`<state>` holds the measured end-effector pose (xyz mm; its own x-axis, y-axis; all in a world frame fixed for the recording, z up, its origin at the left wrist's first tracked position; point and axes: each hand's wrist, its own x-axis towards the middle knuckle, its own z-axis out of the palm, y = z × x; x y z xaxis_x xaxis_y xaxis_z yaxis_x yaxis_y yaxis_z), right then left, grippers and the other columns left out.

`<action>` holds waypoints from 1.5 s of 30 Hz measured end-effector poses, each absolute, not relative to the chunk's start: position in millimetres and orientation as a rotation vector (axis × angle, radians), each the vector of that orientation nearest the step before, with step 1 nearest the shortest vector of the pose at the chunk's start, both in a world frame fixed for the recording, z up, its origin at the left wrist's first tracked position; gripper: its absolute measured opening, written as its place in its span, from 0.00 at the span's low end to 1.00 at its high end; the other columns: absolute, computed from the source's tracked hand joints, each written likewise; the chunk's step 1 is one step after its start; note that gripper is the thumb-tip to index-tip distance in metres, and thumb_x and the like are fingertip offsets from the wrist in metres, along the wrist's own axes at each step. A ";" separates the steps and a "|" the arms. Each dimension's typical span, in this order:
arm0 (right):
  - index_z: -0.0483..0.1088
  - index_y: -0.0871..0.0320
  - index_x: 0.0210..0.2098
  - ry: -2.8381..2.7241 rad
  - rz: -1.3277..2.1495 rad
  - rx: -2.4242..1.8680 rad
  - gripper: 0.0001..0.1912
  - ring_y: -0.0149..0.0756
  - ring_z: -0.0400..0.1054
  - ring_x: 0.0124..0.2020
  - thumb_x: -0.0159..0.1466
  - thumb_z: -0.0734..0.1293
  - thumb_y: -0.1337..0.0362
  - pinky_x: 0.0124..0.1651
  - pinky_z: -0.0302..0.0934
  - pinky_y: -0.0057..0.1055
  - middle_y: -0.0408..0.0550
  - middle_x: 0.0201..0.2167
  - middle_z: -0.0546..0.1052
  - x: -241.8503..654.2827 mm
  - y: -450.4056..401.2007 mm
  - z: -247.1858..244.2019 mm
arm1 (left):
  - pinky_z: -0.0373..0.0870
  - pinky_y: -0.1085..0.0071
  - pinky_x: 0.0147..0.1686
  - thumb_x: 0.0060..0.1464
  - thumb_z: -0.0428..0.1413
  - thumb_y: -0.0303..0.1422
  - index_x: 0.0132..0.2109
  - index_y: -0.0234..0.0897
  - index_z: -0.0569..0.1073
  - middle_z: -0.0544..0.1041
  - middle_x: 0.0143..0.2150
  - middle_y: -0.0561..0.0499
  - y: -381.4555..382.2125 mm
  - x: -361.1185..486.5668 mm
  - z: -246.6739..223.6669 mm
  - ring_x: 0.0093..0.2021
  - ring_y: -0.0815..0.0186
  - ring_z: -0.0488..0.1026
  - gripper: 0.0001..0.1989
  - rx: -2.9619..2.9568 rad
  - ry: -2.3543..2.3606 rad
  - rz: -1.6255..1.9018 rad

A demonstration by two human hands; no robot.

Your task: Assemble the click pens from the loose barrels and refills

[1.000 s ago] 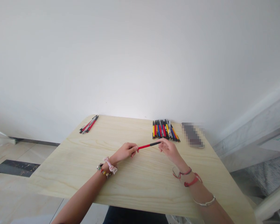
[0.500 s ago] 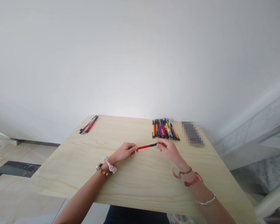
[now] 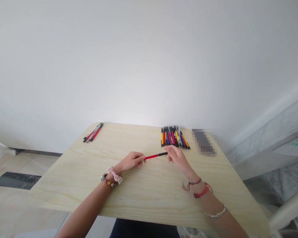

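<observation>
A red pen with a black grip (image 3: 151, 156) is held level above the middle of the table. Its red end is pinched in my left hand (image 3: 133, 161). At the black end is my right hand (image 3: 175, 158), its fingers loosely spread and the pen's tip beside them; whether they touch it is hard to tell. Beyond my right hand lies a row of red, yellow, blue and black pens (image 3: 173, 136). A small group of red, grey and black pens (image 3: 93, 133) rests at the far left of the table.
A blurred-out dark flat object (image 3: 204, 142) lies at the back right of the wooden table (image 3: 139, 191). Behind the table's far edge stands a white wall (image 3: 139, 66). Tiled floor (image 3: 15, 205) shows at the left.
The fingers of my right hand have loosened and spread at the black end of the pen. My left hand keeps its hold. The view has shifted slightly.
</observation>
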<state>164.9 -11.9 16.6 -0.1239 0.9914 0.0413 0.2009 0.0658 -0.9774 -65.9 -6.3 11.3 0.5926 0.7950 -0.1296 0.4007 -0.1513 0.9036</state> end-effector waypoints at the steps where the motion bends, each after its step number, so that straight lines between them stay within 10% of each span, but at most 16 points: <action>1: 0.67 0.58 0.27 -1.481 1.145 -1.283 0.11 0.25 0.57 0.14 0.52 0.62 0.57 0.16 0.51 0.23 0.42 0.17 0.69 164.3 -11.9 15.6 | 0.59 0.76 0.25 0.52 0.42 0.43 0.29 0.32 0.68 0.65 0.17 0.56 -6.3 -66.0 11.1 0.20 0.73 0.62 0.19 1.765 0.981 0.470; 8: 0.66 0.57 0.23 -1.470 1.003 -1.166 0.06 0.28 0.60 0.21 0.47 0.66 0.62 0.22 0.54 0.25 0.45 0.27 0.71 171.9 -11.6 22.1 | 0.58 0.76 0.25 0.52 0.43 0.44 0.28 0.32 0.68 0.64 0.16 0.57 -5.3 -70.1 14.1 0.19 0.73 0.60 0.19 1.674 0.932 0.513; 17: 0.66 0.58 0.26 -1.183 1.041 -1.214 0.13 0.27 0.56 0.15 0.47 0.67 0.56 0.19 0.52 0.26 0.39 0.13 0.65 175.2 -4.8 14.8 | 0.58 0.75 0.29 0.52 0.43 0.42 0.29 0.32 0.69 0.66 0.20 0.55 -0.2 -87.8 23.5 0.25 0.72 0.62 0.18 1.754 1.021 0.548; 24: 0.66 0.60 0.27 -0.982 1.143 -1.195 0.15 0.25 0.57 0.16 0.44 0.69 0.56 0.17 0.49 0.24 0.41 0.15 0.68 169.9 -4.3 9.7 | 0.60 0.73 0.31 0.54 0.41 0.41 0.52 0.37 0.58 0.70 0.28 0.53 2.7 -89.3 14.2 0.27 0.71 0.65 0.20 1.615 1.010 0.912; 35: 0.68 0.60 0.26 -1.074 1.230 -1.198 0.15 0.27 0.59 0.18 0.44 0.69 0.55 0.20 0.50 0.24 0.42 0.16 0.68 151.2 -12.8 7.4 | 0.61 0.73 0.32 0.51 0.47 0.38 0.31 0.35 0.71 0.72 0.29 0.50 -8.0 -57.2 15.6 0.31 0.68 0.66 0.12 2.076 1.166 0.876; 45: 0.68 0.61 0.26 -0.847 1.333 -1.147 0.14 0.23 0.56 0.17 0.43 0.70 0.60 0.19 0.49 0.23 0.42 0.19 0.70 158.4 -7.4 1.9 | 0.62 0.74 0.32 0.52 0.47 0.40 0.32 0.35 0.72 0.73 0.31 0.50 -1.1 -80.3 16.1 0.32 0.67 0.68 0.14 1.925 1.237 1.028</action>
<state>158.4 -7.4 1.9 0.1021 0.9838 -0.1476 -0.2838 -0.1134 -0.9521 -80.3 -1.1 16.1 0.2573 0.9260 0.2762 0.4408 -0.3668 0.8192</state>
